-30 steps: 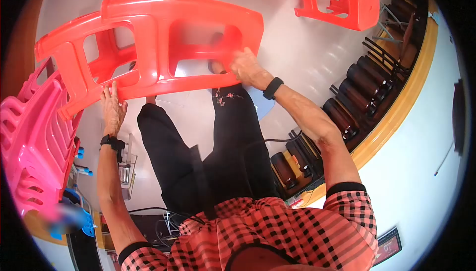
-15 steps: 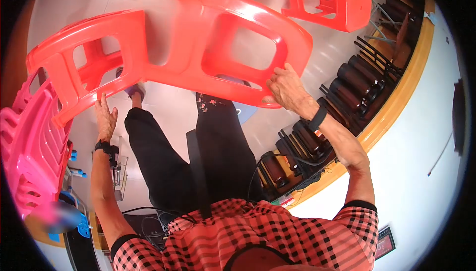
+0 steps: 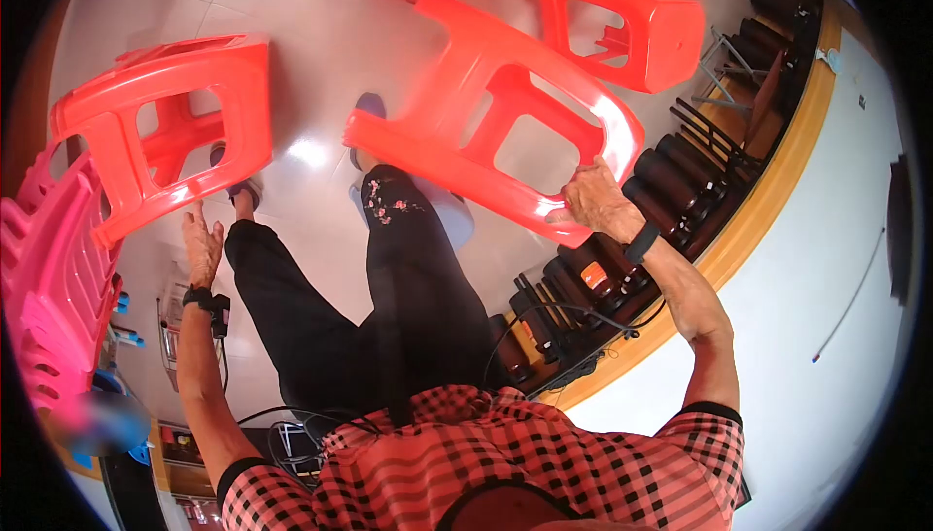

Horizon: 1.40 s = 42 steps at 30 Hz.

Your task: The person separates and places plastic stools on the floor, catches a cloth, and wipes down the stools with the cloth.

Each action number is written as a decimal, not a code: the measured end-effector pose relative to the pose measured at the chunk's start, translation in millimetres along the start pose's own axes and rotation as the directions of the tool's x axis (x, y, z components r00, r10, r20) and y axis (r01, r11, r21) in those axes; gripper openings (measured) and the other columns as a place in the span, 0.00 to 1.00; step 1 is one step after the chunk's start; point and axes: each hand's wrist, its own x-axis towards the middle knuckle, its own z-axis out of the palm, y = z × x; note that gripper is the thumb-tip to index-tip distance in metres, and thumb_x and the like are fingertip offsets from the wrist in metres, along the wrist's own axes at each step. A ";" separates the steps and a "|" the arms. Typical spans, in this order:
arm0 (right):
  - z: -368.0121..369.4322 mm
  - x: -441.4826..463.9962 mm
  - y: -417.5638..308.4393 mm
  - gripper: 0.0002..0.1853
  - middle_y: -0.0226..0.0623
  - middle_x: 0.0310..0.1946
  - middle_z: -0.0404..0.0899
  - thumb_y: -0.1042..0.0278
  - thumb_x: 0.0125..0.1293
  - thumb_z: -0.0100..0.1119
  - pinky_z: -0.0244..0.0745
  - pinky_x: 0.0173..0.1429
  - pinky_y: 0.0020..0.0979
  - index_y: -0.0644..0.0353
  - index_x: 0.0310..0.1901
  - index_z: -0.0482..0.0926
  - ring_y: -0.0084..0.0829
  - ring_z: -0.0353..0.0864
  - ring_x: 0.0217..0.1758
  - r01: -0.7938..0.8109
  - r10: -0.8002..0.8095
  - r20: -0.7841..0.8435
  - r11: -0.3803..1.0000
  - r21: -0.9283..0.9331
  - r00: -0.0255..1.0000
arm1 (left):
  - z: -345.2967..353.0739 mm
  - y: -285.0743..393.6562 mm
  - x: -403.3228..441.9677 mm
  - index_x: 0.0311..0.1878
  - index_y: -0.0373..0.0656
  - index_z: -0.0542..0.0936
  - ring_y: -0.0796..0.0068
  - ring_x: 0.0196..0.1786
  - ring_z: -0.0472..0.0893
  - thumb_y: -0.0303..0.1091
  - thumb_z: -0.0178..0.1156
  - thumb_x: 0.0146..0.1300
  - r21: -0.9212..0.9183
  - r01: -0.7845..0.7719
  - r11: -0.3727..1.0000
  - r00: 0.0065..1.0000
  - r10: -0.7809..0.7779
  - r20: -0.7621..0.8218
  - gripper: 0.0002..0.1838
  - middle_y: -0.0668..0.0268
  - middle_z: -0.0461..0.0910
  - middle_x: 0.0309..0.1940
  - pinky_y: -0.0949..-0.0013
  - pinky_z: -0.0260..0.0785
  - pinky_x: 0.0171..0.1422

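My right hand (image 3: 596,203) is closed on the seat end of a red plastic stool (image 3: 466,77), which is tilted on its side with its legs toward the left. At the left another red plastic stool (image 3: 247,108) lies sideways beside a pile of pink plastic stools or chairs (image 3: 63,283). My left hand (image 3: 202,246) is just below this stool's lower edge, fingers apart and holding nothing; whether a fingertip touches the edge I cannot tell.
More red stools (image 3: 671,40) are at the top. Along the right wall, several dark brown cylinders (image 3: 695,167) line a wooden-edged ledge (image 3: 748,225). Cables (image 3: 607,322) hang near them. My feet stand on the tiled floor (image 3: 311,65), near a pale blue object (image 3: 449,215).
My right hand has moved the held stool right, away from the left stool, opening a gap between them. My left hand has dropped slightly away from the left stool's edge.
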 end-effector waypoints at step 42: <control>-1.4 248.3 -13.6 0.10 0.44 0.38 0.81 0.63 0.61 0.64 0.76 0.47 0.39 0.59 0.40 0.79 0.45 0.82 0.43 0.287 0.305 -0.630 0.694 0.661 0.714 | -107.9 -89.2 58.1 0.66 0.39 0.64 0.41 0.49 0.72 0.31 0.63 0.57 0.085 0.009 0.996 0.863 0.035 -0.504 0.33 0.43 0.69 0.51 0.48 0.66 0.56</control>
